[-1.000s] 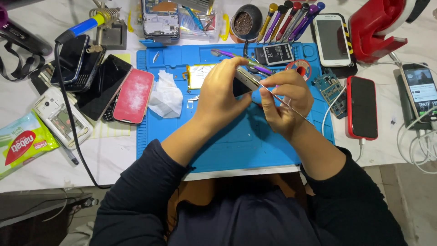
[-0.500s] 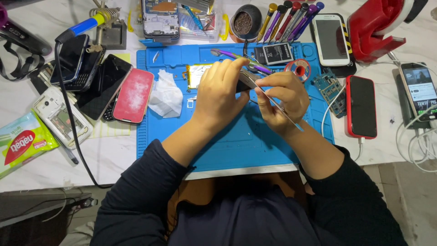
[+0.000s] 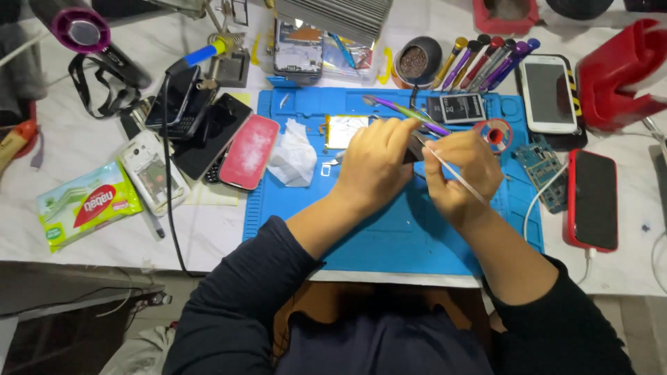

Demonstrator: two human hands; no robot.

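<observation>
Left hand (image 3: 375,163) and right hand (image 3: 462,173) meet over the blue, ribbed silicone mat (image 3: 389,236), between the crumpled white tissue (image 3: 295,153) and the glossy red-cased phone (image 3: 593,199). The left hand closes on a small dark part (image 3: 415,148), mostly hidden. The right pinches a thin, pale, rigid tool (image 3: 455,173); its long axis runs diagonally, tip pointing up-left at the part.

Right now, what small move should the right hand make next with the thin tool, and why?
Probably ease the thin tool slightly further in, because the right hand already aims its tip at the small dark part that the left hand holds above the blue mat.
</observation>
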